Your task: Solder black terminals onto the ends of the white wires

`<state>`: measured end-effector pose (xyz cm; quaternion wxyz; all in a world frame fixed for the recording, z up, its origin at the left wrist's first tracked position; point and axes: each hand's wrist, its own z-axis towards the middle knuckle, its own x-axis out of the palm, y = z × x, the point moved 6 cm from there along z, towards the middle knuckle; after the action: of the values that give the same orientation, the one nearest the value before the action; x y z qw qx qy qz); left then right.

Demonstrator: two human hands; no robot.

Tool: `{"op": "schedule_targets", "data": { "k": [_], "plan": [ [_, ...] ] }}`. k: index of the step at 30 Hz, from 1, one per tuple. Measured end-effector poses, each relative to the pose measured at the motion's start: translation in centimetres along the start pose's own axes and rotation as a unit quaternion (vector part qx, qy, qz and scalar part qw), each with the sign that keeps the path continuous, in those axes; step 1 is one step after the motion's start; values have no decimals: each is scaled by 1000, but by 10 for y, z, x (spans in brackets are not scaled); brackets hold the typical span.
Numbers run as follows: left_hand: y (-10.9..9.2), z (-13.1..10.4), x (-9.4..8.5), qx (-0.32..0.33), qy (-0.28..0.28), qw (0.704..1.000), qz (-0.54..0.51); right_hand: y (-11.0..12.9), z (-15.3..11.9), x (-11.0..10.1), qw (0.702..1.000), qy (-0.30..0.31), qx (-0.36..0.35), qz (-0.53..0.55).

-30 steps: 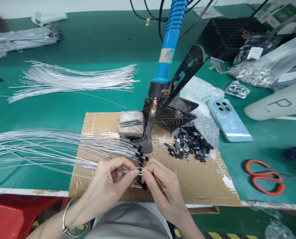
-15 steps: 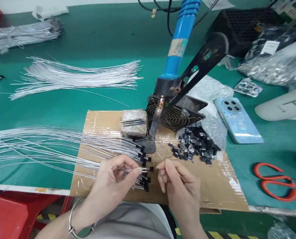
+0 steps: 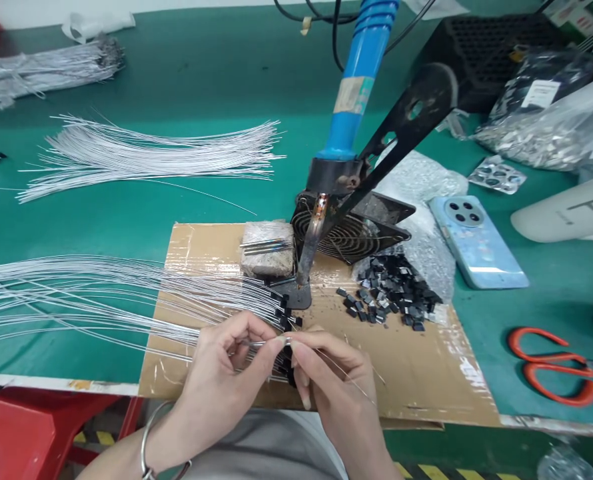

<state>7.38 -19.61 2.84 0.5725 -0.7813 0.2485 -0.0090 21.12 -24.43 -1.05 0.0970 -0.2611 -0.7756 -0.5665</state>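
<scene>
- Two-handed again vs. half a sec. ago: pinching white wire [image 3: 254, 343] in L hand [image 3: 234, 377], clasping thin strand [image 3: 361, 389] in R hand [image 3: 334, 387], now joined at fingertips; prob. back to close work at wire end.
- Held over cardboard [image 3: 416, 373], beside black-ended wires [image 3: 216, 287].
- Impossible to tell tip detail w/ fingers in the way.
- Hemmed in just beyond by blue-handled tool [image 3: 343, 127].
- Off to R: loose black pcs. [image 3: 396, 287]; farther, well apart, phone [image 3: 479, 243], orange scissors [image 3: 571, 390].

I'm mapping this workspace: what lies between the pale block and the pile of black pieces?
In the head view, the blue tool's metal tip comes first beside the pale block, then cardboard before the pile of black pieces.
</scene>
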Motion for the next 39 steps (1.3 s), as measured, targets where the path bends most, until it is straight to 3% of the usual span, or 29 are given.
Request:
{"op": "schedule_targets", "data": {
  "k": [10,26,33,39],
  "plan": [
    [2,-3,2,5,-5,999,48,2,-2,0,999,-22,33,6],
    [-1,-3,5,14,4,1000,13,5,-4,2,996,-50,63,31],
    [-3,-2,6,20,12,999,35,0,1,-6,999,6,49,19],
    [-5,-3,3,44,-3,997,59,1,1,-8,998,8,58,7]
  ]
}}
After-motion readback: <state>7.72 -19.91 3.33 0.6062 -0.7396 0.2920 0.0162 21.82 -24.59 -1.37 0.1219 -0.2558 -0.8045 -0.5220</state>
